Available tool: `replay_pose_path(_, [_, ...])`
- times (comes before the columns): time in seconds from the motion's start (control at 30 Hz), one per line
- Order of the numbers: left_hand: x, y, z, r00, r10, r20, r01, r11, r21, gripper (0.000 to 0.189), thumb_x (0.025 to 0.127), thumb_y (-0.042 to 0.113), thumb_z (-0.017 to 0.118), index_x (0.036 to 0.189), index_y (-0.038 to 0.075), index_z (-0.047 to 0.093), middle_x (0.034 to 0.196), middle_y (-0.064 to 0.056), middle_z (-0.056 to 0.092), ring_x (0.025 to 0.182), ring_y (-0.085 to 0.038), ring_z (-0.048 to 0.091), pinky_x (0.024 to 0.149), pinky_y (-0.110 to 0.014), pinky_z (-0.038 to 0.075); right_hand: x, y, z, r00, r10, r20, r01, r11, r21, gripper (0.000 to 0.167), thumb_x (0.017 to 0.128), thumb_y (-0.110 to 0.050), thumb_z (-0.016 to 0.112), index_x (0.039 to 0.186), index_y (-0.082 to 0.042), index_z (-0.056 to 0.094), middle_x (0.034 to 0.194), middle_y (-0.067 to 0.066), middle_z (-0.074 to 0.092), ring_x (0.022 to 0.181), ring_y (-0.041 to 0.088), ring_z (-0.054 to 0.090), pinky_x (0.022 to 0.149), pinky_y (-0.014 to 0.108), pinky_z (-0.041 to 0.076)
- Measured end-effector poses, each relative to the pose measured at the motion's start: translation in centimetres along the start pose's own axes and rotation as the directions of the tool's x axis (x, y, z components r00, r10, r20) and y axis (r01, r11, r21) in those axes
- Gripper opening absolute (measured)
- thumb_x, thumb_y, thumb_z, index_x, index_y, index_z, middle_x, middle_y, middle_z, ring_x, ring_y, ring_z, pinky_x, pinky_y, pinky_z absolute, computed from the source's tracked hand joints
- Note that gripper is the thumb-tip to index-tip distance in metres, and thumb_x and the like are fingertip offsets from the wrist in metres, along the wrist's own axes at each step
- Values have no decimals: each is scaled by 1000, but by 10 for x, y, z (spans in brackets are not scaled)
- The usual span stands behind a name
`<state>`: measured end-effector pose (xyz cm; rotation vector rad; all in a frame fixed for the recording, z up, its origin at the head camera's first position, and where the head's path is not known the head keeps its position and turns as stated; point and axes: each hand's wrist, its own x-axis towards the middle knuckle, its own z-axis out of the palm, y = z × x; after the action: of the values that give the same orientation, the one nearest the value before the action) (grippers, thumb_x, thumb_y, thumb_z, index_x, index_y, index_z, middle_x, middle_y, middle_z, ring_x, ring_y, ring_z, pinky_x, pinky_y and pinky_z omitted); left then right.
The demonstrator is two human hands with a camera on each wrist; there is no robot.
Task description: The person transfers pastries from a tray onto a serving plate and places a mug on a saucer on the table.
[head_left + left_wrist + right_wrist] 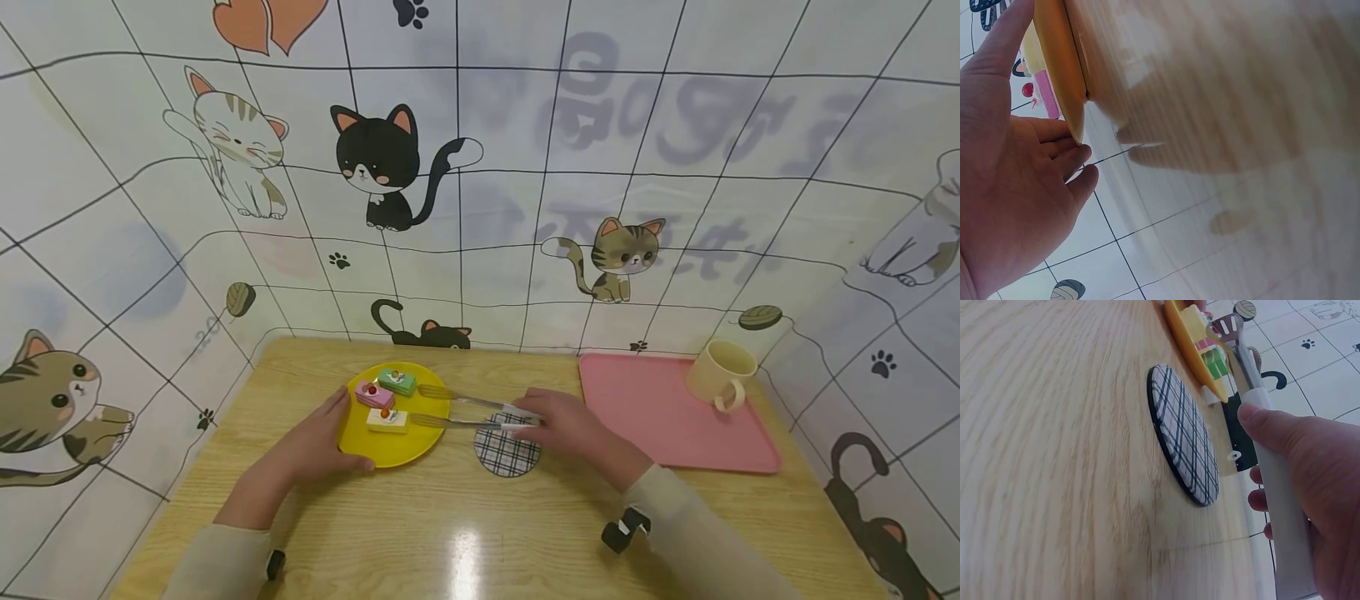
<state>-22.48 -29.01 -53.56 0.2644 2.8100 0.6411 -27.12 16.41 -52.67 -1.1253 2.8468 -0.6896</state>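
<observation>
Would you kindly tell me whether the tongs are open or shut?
Open: in the head view, the tongs in the right hand have their tips apart, with the yellow plate showing between them.

Room along the near tabletop [375,533], tongs [472,424] (over coaster [507,454] and plate [390,454]) in the way

Site: small staged tabletop nook; home or studio cannot be told | Enclosure: cat-and-paw-print grid covering [495,250] on back and both sides, wavy lines like hung sheeting | Surface: wood-grain table [405,533] | Ware: yellow plate [397,455] with cake pieces [387,421], round plaid coaster [506,458], pink tray [652,421], cream cup [720,371] | Rig: black devices [617,536] at both cuffs
</observation>
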Motion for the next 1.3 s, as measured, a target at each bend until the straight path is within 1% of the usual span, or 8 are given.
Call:
replay_pose_path(0.1, [1,0,0,1000,-2,2,2,1000,-1,144,76,73,92,171,-10,22,181,-29,16,163,-52,26,130,-66,29,-7,2,0,999,33,-22,-33,999,-2,51,102,-39,82,141,-8,75,122,3,75,100,17,70,90,44,63])
replay_pose_path(0.3, [1,1,0,1000,0,6,0,1000,2,144,76,73,91,171,-10,22,181,-30,15,163,-53,26,129,-67,28,-23,5,-4,996,65,-61,-67,997,-32,51,102,-39,82,141,-8,76,128,7,75,103,24,74,89,49,64])
replay_pose_path(0.6, [2,-1,2,1000,-10,11,10,1000,-11,146,75,75,91,172,-9,21,182,-28,14,163,-53,25,130,-67,27,-46,13,-10,988,100,-116,-103,994,-21,45,99,-33,87,136,-9,78,118,2,75,97,17,70,83,44,62])
replay_pose_path(0.77, [1,-1,1,1000,-4,6,4,1000,-6,146,75,75,91,171,-9,21,181,-28,15,163,-53,25,129,-67,28,-62,20,-13,977,162,-140,-165,986,-7,45,97,-34,88,135,-12,79,114,-2,76,89,10,62,77,38,57])
replay_pose_path(0.9, [-1,0,0,1000,0,2,0,1000,-2,144,76,74,91,171,-9,21,181,-28,15,163,-53,26,129,-67,28,-74,25,-15,968,174,-182,-181,983,-21,45,96,-33,90,134,-12,80,110,-4,75,87,8,59,76,38,55])
replay_pose_path(1.07, [-1,1,0,1000,6,0,-6,1000,-3,143,77,72,91,171,-9,21,181,-29,16,162,-53,26,129,-67,29,-89,29,-19,956,156,-250,-169,985,-34,48,92,-30,92,132,-7,80,93,-10,63,78,4,51,66,30,48])
replay_pose_path(1.17, [0,2,1,1000,11,1,-11,1000,-2,142,77,72,91,171,-10,22,180,-30,16,162,-54,26,129,-68,29,-99,32,-19,947,156,-280,-168,986,-18,42,91,-27,93,127,-9,82,86,-13,54,75,2,47,63,27,43])
replay_pose_path(1.3, [0,1,0,1000,-2,5,2,1000,5,143,77,73,91,172,-8,21,181,-28,15,163,-53,25,129,-67,28,-113,35,-22,935,190,-301,-200,980,-3,40,90,-26,94,125,-11,82,91,-12,60,76,4,51,64,30,45])
